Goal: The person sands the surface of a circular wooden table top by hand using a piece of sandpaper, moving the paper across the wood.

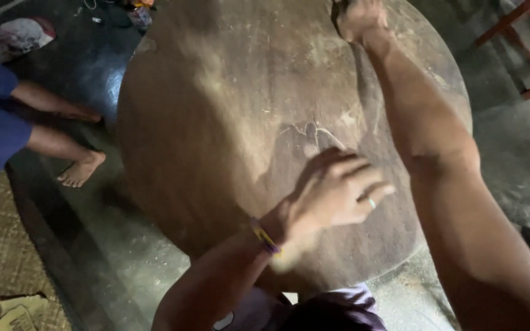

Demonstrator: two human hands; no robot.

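Working a large round wooden table top (216, 141) with both bare hands.

I see my left hand (332, 190) resting flat on the near part of the surface beside a pale scratched mark (314, 132), fingers (363, 178) together and clamped on nothing. My right hand (360, 18) reaches to the far edge, closed around a small dark object I cannot identify. Pale dust streaks cover much of the wood; the near-left area looks darker and less worked. Another person's bare feet (81, 168) stand on the floor at left.
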